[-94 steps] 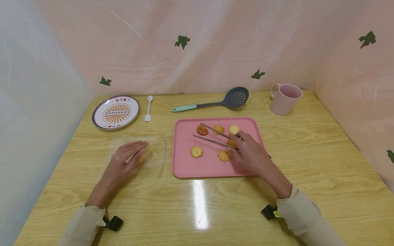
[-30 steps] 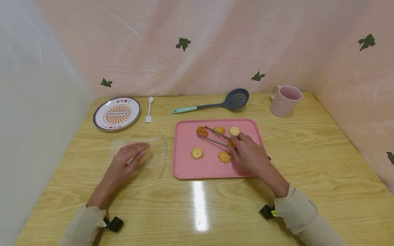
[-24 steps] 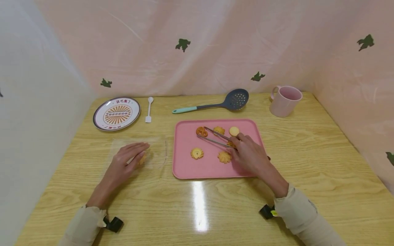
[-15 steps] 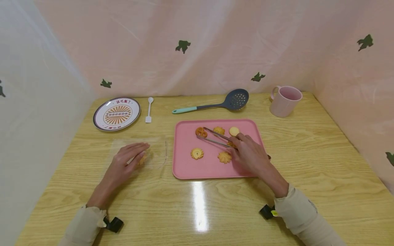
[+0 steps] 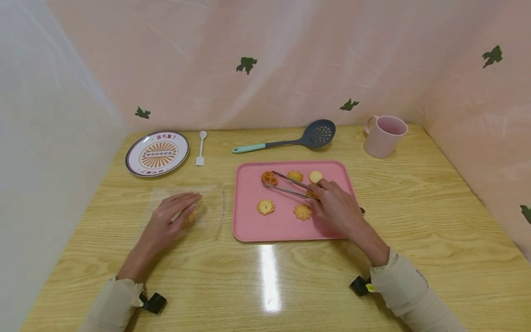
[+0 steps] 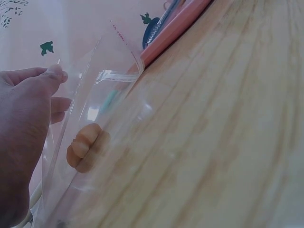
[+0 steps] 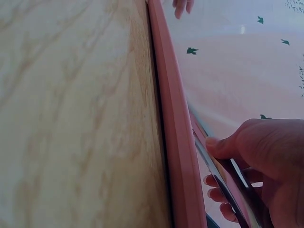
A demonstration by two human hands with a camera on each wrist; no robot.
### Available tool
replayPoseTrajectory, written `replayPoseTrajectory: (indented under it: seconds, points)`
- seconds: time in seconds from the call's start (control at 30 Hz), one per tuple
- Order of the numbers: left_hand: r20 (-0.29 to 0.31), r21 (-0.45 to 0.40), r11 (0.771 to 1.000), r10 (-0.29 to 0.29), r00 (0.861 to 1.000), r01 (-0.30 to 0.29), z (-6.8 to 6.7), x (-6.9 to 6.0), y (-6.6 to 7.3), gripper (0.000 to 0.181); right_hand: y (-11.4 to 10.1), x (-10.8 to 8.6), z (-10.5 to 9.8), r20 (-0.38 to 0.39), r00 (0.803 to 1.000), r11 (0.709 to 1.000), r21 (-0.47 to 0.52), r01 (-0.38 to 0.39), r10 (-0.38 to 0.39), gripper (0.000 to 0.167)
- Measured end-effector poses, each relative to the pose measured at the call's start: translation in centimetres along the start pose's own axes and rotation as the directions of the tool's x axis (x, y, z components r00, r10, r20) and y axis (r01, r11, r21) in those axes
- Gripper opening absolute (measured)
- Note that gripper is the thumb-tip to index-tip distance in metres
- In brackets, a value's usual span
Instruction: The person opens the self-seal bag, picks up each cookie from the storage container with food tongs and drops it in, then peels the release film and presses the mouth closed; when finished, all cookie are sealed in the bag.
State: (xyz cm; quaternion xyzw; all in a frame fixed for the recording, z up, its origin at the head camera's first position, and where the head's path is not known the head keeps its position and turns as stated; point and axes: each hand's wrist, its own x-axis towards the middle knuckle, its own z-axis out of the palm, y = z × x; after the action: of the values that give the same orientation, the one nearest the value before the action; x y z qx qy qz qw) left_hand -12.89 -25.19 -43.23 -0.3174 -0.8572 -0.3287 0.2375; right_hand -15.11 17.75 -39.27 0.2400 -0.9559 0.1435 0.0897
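My right hand (image 5: 338, 207) holds metal tongs (image 5: 290, 179) over the pink tray (image 5: 257, 228). The tips of the tongs are at a brown pretzel (image 5: 269, 178) at the tray's back left; whether they clamp it I cannot tell. In the left wrist view, my left hand (image 6: 28, 109) pinches the edge of a clear plastic bag (image 6: 126, 78) between thumb and finger. A golden cookie (image 6: 83, 147) lies inside the bag. In the head view, the bag is left of the tray, and that cookie is partly hidden by my fingers.
Several other cookies lie on the tray, including a flower-shaped one (image 5: 265, 207) and a round pale one (image 5: 315, 176). Behind stand a plate (image 5: 157, 153), a small white spoon (image 5: 201, 147), a slotted skimmer (image 5: 318, 133) and a pink mug (image 5: 383, 136).
The tongs' tips first shifted right and drew closer together at the pretzel. Since then, pretzel and tips have slid slightly left. My left hand stays at the bag.
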Motion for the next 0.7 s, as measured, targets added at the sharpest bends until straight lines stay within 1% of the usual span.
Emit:
replayPoseTrajectory:
  seconds: [0.1,0.2,0.37,0.47,0.7]
  points:
    - [0.002,0.006,1.000,-0.004,1.000,0.004,0.0,0.0,0.0,0.029,-0.1,0.0,0.0,0.002,1.000,1.000,0.000,0.004,-0.004,0.034]
    - [-0.003,0.001,1.000,-0.006,1.000,0.006,0.0,-0.1,0.1,0.032,-0.3,0.0,0.0,-0.001,1.000,1.000,0.002,0.023,-0.023,0.035]
    - [-0.001,0.006,1.000,-0.010,1.000,0.010,0.0,-0.2,0.1,0.029,-0.8,0.1,0.2,-0.023,0.996,0.996,0.009,0.085,-0.084,0.033]
    - [0.001,0.007,1.000,-0.012,1.000,0.012,0.0,-0.2,0.0,0.026,-1.1,0.2,0.4,-0.042,0.992,0.993,0.033,0.118,-0.116,0.030]
    - [-0.010,-0.004,1.000,0.026,1.000,-0.026,0.1,-0.1,-0.2,0.029,-1.8,0.2,0.6,-0.060,0.986,0.982,0.092,0.163,-0.158,0.031]
